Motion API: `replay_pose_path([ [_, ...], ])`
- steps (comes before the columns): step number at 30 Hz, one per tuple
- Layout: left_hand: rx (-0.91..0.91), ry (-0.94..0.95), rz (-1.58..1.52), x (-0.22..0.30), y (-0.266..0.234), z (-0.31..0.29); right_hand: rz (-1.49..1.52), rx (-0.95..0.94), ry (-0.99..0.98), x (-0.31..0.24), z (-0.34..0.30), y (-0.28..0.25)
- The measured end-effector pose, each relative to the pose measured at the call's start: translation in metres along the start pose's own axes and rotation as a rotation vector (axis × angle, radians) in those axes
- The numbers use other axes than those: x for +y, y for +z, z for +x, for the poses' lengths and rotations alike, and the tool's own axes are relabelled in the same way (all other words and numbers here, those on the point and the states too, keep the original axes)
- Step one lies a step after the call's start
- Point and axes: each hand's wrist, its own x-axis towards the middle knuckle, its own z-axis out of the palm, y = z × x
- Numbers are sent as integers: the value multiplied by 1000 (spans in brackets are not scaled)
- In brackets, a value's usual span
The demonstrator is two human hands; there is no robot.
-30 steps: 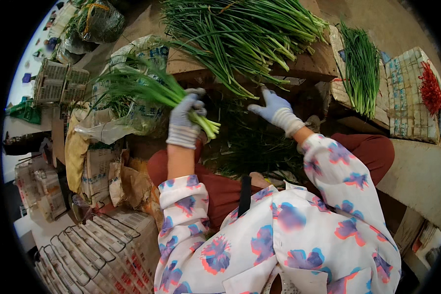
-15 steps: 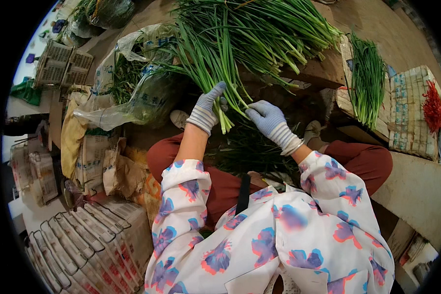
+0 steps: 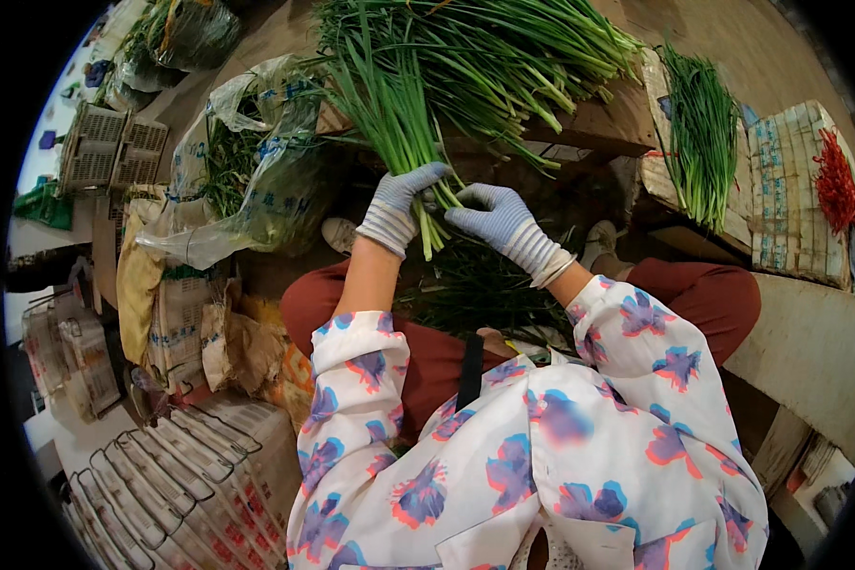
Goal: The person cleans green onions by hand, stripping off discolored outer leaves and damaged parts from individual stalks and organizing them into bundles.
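Note:
My left hand (image 3: pixel 397 205), in a grey-blue glove, grips a bunch of green chives (image 3: pixel 386 104) near its pale stem ends, holding it upright over my lap. My right hand (image 3: pixel 492 217), gloved the same way, touches the stems of that bunch just to the right. Behind the bunch a large loose pile of chives (image 3: pixel 503 57) lies on a wooden board (image 3: pixel 603 128). Trimmed green scraps (image 3: pixel 480 290) lie below my hands, between my knees.
A clear plastic bag with greens (image 3: pixel 247 161) sits at left, with plastic crates (image 3: pixel 104 152) beyond it. A separate row of chives (image 3: pixel 701 133) lies on newspaper at right, next to red bands (image 3: pixel 836 180). Cardboard boxes (image 3: pixel 190 475) stand at lower left.
My left hand brought the chive bunch from the left to the centre and turned it upright. My right hand moved in to meet it at the stems.

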Motion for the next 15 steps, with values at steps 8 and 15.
replay_pose_path([
  [8,86,-58,32,1,-14,5,-40,119,-180,6,-28,-20],
  [15,-18,-13,-143,12,-12,-4,-49,-138,-386,11,-73,-54],
])
